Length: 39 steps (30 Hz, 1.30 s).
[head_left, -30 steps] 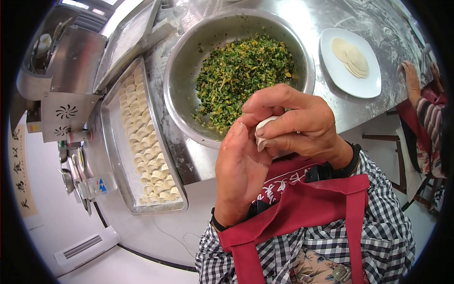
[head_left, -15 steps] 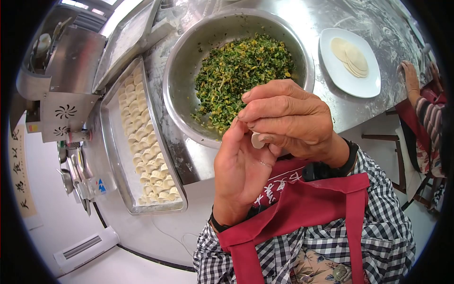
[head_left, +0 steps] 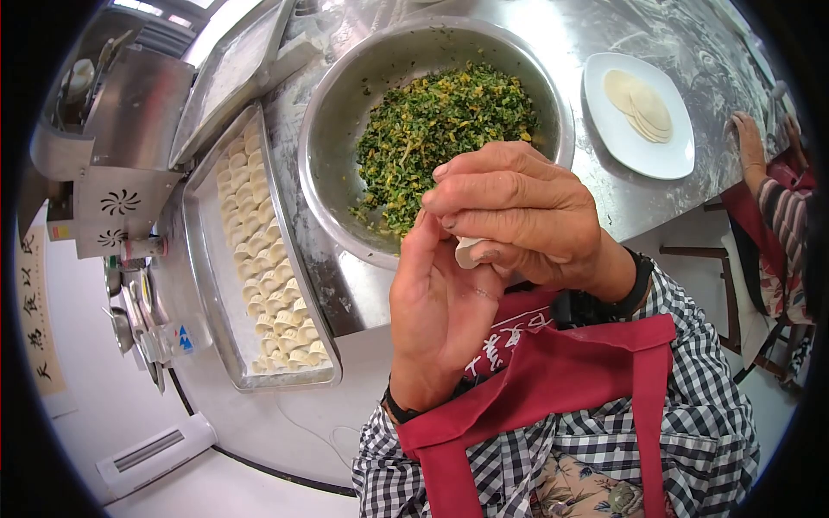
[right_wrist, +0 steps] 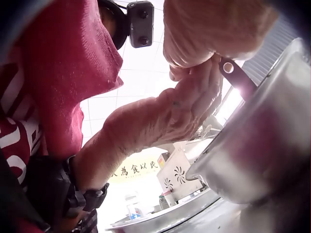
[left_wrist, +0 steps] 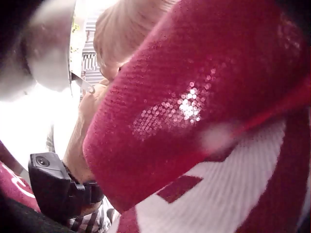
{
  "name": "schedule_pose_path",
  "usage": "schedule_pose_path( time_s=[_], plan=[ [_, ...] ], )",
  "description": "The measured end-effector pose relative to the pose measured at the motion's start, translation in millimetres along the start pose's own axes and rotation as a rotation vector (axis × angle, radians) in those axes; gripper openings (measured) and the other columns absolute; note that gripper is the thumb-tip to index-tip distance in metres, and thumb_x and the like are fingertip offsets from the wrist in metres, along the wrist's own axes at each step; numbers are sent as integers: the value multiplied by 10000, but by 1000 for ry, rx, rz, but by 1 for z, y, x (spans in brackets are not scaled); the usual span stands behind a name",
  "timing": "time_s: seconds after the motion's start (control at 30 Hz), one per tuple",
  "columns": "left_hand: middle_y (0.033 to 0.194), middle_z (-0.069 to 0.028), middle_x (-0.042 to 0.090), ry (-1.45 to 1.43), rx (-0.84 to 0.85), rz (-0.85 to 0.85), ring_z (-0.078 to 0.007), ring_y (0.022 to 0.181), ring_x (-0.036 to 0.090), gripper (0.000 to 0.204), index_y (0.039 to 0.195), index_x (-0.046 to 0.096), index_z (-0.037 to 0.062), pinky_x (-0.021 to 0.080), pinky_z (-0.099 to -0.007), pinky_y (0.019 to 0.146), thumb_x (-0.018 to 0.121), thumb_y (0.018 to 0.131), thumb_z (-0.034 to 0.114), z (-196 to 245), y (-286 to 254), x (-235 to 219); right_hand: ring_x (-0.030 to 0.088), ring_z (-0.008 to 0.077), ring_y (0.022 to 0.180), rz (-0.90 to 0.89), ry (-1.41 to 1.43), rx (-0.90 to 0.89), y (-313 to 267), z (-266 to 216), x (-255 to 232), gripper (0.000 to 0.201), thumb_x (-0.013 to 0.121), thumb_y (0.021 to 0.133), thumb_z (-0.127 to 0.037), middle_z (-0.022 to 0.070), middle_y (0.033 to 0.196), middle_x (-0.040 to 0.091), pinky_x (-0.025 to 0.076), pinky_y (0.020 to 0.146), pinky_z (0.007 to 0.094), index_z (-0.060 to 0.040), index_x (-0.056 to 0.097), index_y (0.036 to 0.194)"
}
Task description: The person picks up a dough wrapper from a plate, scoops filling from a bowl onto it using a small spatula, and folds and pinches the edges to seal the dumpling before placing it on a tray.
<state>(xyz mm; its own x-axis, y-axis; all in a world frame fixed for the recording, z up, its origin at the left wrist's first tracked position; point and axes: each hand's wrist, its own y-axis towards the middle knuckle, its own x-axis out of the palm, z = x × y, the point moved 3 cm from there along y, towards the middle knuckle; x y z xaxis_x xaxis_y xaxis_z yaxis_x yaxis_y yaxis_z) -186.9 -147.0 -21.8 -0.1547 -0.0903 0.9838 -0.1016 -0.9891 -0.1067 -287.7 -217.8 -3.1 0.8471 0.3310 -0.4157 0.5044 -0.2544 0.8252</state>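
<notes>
Flanking the steel bowl (head_left: pixel 332 147) of chopped greens (head_left: pixel 440 112), presumably for easy reach, lie a metal tray (head_left: pixel 218 298) of dumplings (head_left: pixel 259 250) and a white plate (head_left: pixel 615 145) of round wrappers (head_left: pixel 646 108). Near the bowl's rim, the right hand (head_left: pixel 531 211) pinches dumpling dough (head_left: pixel 467 253), fingers arched; the left hand (head_left: pixel 439 306) shows its palm alongside, its grip too hidden to tell.

Red apron cloth (left_wrist: pixel 155 73) partly hides the hands (left_wrist: pixel 129 31), with a wrist-strapped black camera (left_wrist: pixel 52 182) at lower left.

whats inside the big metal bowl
The bowl holds yellow-flecked chopped greens. The right hand and left hand hide part of its near side; the bottom beneath the greens cannot be seen.
</notes>
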Motion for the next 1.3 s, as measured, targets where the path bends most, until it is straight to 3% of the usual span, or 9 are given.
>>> schedule_pose_path(
  time_s=[0.17, 0.37, 0.5, 0.67, 0.8, 0.87, 1.1, 1.2, 1.3],
  plan=[
    [1175, -84, 510, 17, -57, -40, -187, 1063, 509, 331, 1167, 457, 59, 437, -332, 863, 302, 959, 264, 4, -3, -9, 598, 266, 892, 207, 111, 222, 1, -4, 5, 231, 653, 746, -196, 128, 1040, 612, 474, 743, 347, 1, 630, 864],
    [1150, -81, 526, -77, 0, 56, -180, 1049, 517, 327, 1164, 463, 62, 457, -335, 833, 317, 955, 266, -2, 0, 1, 571, 310, 960, 14, 27, 22, -1, 1, 0, 319, 603, 806, -252, 185, 1072, 582, 479, 786, 386, 30, 614, 954],
    [1153, -82, 526, -129, -4, 58, -186, 1051, 518, 319, 1160, 471, 63, 461, -345, 845, 326, 950, 254, 1, 0, -5, 577, 311, 947, 6, 59, 4, -2, 3, 3, 329, 606, 806, -257, 200, 1095, 564, 483, 783, 384, 32, 611, 964],
    [1154, -94, 523, -18, -28, 35, -202, 1065, 514, 317, 1160, 471, 55, 460, -348, 859, 330, 948, 246, 2, -2, -8, 577, 316, 953, 85, 141, 232, -1, -4, 2, 349, 612, 800, -265, 219, 1103, 553, 486, 780, 374, 36, 602, 976],
    [1176, -103, 510, -65, -55, 89, -211, 1096, 499, 322, 1165, 466, 55, 450, -362, 885, 326, 948, 247, 1, 0, -6, 579, 314, 956, 112, 71, 210, 0, -2, 4, 310, 622, 791, -236, 196, 1069, 581, 486, 781, 370, 26, 610, 956],
    [1186, -104, 503, -87, -28, 114, -210, 1102, 496, 325, 1171, 461, 56, 445, -365, 895, 324, 949, 249, -2, 0, -7, 583, 312, 950, 51, -20, 20, 0, -1, 5, 271, 635, 776, -208, 165, 1017, 613, 484, 775, 367, 15, 617, 928],
    [1200, -110, 493, -230, -52, 37, -213, 1108, 487, 330, 1167, 463, 54, 439, -375, 911, 316, 950, 255, 0, -2, -15, 586, 314, 941, 45, -29, 30, 1, -5, 7, 287, 651, 759, -218, 166, 1021, 612, 475, 768, 375, 11, 615, 928],
    [1169, -117, 513, -20, -29, 68, -225, 1084, 503, 326, 1138, 484, 46, 461, -351, 882, 317, 950, 253, -2, -2, -5, 581, 317, 956, 102, 47, 163, 1, -8, 5, 363, 663, 746, -263, 205, 1081, 573, 480, 776, 376, 16, 604, 970],
    [1144, -123, 527, -63, -47, 73, -235, 1055, 523, 319, 1114, 499, 39, 472, -336, 866, 323, 949, 247, -2, -1, -5, 574, 279, 972, 131, 59, 279, -1, -7, 4, 338, 713, 631, -174, 143, 1125, 565, 460, 786, 349, -23, 621, 919]
  ],
)
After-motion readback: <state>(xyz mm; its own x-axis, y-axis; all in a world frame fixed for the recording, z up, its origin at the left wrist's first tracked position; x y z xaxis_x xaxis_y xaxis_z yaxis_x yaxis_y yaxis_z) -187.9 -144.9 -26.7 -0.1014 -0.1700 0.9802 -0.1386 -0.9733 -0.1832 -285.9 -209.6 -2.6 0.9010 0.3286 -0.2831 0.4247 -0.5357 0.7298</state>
